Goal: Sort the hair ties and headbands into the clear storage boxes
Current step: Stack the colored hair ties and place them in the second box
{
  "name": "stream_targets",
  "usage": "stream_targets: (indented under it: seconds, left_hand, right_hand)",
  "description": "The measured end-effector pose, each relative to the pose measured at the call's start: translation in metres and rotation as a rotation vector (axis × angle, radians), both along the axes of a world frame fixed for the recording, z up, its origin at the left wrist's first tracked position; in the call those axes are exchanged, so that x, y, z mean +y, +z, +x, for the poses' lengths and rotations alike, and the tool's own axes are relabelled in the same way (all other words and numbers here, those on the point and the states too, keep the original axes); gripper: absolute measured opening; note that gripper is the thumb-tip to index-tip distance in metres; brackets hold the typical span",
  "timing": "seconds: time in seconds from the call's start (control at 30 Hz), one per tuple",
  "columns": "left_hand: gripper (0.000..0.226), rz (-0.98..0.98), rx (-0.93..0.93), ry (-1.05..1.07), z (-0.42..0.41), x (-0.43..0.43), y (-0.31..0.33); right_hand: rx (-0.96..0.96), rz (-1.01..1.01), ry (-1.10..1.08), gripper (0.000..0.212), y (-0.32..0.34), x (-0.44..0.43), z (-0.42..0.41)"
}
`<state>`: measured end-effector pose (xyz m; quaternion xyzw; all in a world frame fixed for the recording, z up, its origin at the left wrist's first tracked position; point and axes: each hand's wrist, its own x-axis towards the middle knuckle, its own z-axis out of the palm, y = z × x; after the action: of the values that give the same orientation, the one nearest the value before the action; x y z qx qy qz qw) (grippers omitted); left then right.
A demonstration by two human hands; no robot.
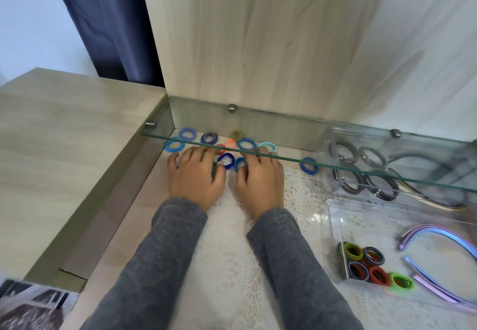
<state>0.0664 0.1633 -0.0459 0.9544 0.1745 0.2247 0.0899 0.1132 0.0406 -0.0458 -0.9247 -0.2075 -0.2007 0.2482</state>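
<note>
Several loose hair ties, mostly blue (247, 144) with an orange one (229, 144), lie in a cluster at the back of the lace-covered surface under a glass shelf. My left hand (195, 176) and my right hand (260, 177) rest palm-down side by side on the near part of the cluster, fingers spread over the ties. A dark blue tie (226, 160) sits between the two hands. Another blue tie (309, 165) lies apart to the right. Whether either hand grips a tie is hidden by the fingers.
A glass shelf edge (361, 168) runs across above the ties. At right, a near clear box (335, 229) holds red, green and dark ties and purple headbands (438, 231); a far clear box (333, 148) holds grey ties and headbands. A wooden panel wall (77, 174) bounds the left.
</note>
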Motion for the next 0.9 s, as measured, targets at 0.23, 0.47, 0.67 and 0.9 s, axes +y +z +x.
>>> stream_targets:
  seconds: [0.23, 0.47, 0.67, 0.9]
  left_hand:
    - [0.04, -0.036, 0.021, 0.01, 0.009, 0.002, -0.002]
    - [0.033, -0.076, -0.037, 0.028, 0.01, 0.011, -0.007]
    - [0.026, -0.107, -0.082, 0.059, 0.01, 0.012, -0.008]
    - [0.021, -0.118, -0.094, 0.056, 0.009, 0.013, -0.009]
  right_hand:
    - [0.005, -0.037, 0.078, 0.037, 0.0, 0.022, 0.016]
    - [-0.037, -0.082, 0.08, 0.034, -0.007, 0.028, 0.027]
    - [-0.041, -0.003, 0.053, 0.023, -0.011, 0.021, 0.031]
    - [-0.039, 0.065, 0.077, 0.02, -0.012, 0.019, 0.034]
